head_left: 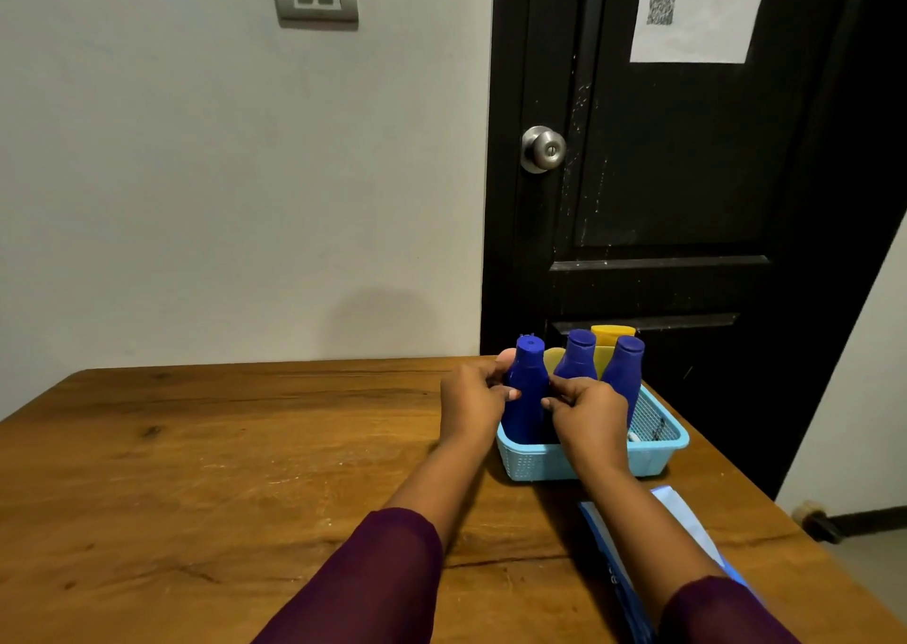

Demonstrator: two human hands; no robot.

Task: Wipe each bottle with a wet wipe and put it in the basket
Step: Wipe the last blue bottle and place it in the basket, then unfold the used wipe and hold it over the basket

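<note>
Curling round the blue bottle [526,398] from the left, the left hand [471,403] holds it; the right hand [586,410] pinches its right side. It stands upright in the left near corner of the basket [540,464]. Smooth, stiff plastic, probably light, slippery if wet: grip the waist.

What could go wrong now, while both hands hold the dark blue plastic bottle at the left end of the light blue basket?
1. The dark blue plastic bottle, gripped by the left hand and the right hand, stands very close to the upright middle blue bottle; a nudge may topple it.
2. The light blue basket sits near the right edge of the wooden table; a hard push might slide it off.
</note>
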